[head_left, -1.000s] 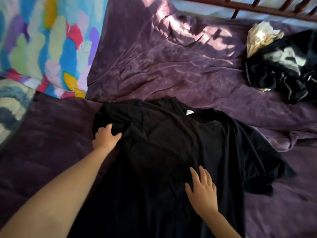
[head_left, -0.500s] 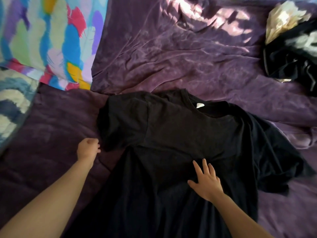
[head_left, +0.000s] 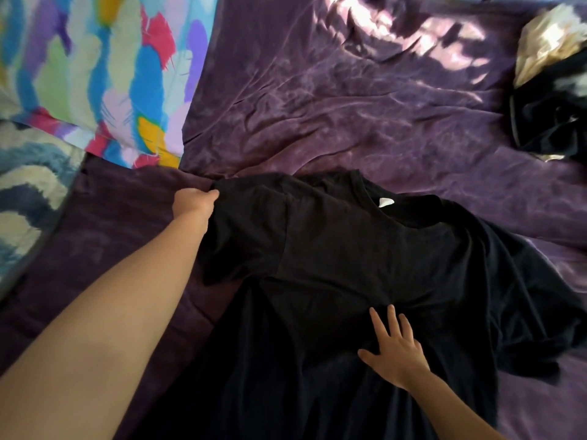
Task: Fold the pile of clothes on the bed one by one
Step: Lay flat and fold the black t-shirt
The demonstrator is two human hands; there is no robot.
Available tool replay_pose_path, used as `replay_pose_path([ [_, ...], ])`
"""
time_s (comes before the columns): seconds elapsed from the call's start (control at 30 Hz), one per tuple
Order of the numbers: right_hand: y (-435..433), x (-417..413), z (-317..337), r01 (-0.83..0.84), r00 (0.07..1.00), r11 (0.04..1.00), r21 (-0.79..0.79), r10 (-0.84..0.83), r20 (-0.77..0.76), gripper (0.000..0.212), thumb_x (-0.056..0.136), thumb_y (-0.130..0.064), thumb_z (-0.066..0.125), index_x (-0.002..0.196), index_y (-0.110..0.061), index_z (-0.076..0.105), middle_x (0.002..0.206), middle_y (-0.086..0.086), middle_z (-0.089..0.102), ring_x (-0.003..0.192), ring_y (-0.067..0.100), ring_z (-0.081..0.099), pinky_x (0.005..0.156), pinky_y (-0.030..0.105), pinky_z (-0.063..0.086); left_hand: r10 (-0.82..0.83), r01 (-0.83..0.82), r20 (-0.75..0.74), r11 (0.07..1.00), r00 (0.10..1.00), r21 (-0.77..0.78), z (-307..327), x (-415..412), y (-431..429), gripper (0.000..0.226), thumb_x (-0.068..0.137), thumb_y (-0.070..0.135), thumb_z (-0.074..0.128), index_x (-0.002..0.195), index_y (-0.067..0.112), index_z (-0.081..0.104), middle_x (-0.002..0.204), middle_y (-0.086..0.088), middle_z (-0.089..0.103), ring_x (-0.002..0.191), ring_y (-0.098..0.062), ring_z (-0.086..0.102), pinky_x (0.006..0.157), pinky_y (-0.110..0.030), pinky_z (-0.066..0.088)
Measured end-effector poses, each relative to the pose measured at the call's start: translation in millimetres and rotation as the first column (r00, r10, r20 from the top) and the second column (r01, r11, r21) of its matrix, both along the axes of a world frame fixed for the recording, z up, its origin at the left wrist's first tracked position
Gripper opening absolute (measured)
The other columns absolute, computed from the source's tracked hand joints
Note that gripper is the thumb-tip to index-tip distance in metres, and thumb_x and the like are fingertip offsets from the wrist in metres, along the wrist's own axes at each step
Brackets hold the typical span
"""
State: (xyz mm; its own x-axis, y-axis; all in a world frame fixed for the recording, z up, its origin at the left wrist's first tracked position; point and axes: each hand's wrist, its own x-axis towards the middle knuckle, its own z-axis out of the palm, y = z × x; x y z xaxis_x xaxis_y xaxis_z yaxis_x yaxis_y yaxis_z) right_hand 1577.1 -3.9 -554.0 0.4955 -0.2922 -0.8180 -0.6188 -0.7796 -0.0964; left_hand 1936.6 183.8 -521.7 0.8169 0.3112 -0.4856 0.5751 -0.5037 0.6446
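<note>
Right hand (head_left: 395, 350) is lying flat on the middle of the black shirt (head_left: 349, 265), fingers spread, not gripping anything. The shirt's laid out on the purple bed (head_left: 317, 106), collar at the far end with a white tag showing. Left hand (head_left: 193, 203) has its fingers curled round the edge of the shirt's left-side sleeve. Further off, right of the shirt, sits the pile (head_left: 552, 122) of dark and cream clothes, and left of it there's colourful bedding (head_left: 95, 74).

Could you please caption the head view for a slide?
Left hand grips the sleeve of a black T-shirt on the purple bedsheet; right hand presses the fabric flat.
</note>
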Motion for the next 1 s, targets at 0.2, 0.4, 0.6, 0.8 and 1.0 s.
replay_pose_path([
  [0.2, 1, -2, -1, -0.006, 1.000, 1.000, -0.007, 0.006, 0.006, 0.088, 0.089, -0.061, 0.040, 0.146, -0.029, -0.019, 0.154, 0.006, -0.025, 0.144, 0.030, -0.015, 0.114, 0.039, 0.018, 0.141, -0.134, 0.009, 0.957, 0.990, -0.259, 18, 16, 12, 0.025, 0.094, 0.003, 0.044, 0.076, 0.017, 0.054, 0.081, -0.003, 0.055, 0.071, -0.016, 0.054, 0.073, -0.028, 0.043],
  [0.4, -1, 1, -1, -0.013, 1.000, 1.000, 0.015, 0.014, -0.016, 0.091, 0.087, -0.062, 0.042, 0.146, -0.030, -0.019, 0.154, 0.006, -0.025, 0.144, 0.031, -0.016, 0.114, 0.040, 0.018, 0.032, -0.020, 0.083, 0.990, 0.996, -0.137, 26, 29, 53, 0.044, 0.090, 0.019, 0.060, 0.131, 0.011, 0.048, 0.118, -0.010, 0.055, 0.104, -0.021, 0.051, 0.082, -0.032, 0.043],
  [0.6, 0, 2, -3, -0.025, 0.999, 1.000, 0.000, 0.025, -0.026, 0.092, 0.087, -0.063, 0.042, 0.146, -0.028, -0.020, 0.154, 0.007, -0.026, 0.143, 0.031, -0.016, 0.114, 0.041, 0.018, -0.169, 0.172, -0.068, 0.984, 0.983, 0.039, -3, -38, 48, 0.043, 0.085, 0.043, 0.063, 0.091, 0.000, 0.059, 0.093, -0.022, 0.061, 0.092, -0.038, 0.060, 0.060, -0.038, 0.041],
  [0.8, -1, 3, -3, -0.028, 0.999, 1.000, 0.000, 0.028, -0.029, 0.093, 0.086, -0.064, 0.042, 0.146, -0.029, -0.020, 0.154, 0.007, -0.025, 0.144, 0.031, -0.015, 0.114, 0.041, 0.018, -0.120, 0.118, -0.061, 0.992, 0.991, -0.035, -12, -76, 19, 0.068, 0.075, 0.037, 0.075, 0.126, 0.007, 0.041, 0.124, -0.009, 0.055, 0.110, -0.031, 0.056, 0.096, -0.042, 0.046],
  [1.0, -2, 2, -3, -0.025, 0.999, 1.000, 0.018, 0.025, -0.025, 0.092, 0.086, -0.063, 0.042, 0.146, -0.029, -0.019, 0.154, 0.007, -0.025, 0.143, 0.031, -0.016, 0.114, 0.041, 0.017, -0.064, 0.069, 0.071, 0.996, 0.995, -0.063, -5, -83, 38, 0.029, 0.082, 0.003, 0.063, 0.111, 0.001, 0.059, 0.108, -0.017, 0.062, 0.094, -0.028, 0.060, 0.082, -0.035, 0.050],
])
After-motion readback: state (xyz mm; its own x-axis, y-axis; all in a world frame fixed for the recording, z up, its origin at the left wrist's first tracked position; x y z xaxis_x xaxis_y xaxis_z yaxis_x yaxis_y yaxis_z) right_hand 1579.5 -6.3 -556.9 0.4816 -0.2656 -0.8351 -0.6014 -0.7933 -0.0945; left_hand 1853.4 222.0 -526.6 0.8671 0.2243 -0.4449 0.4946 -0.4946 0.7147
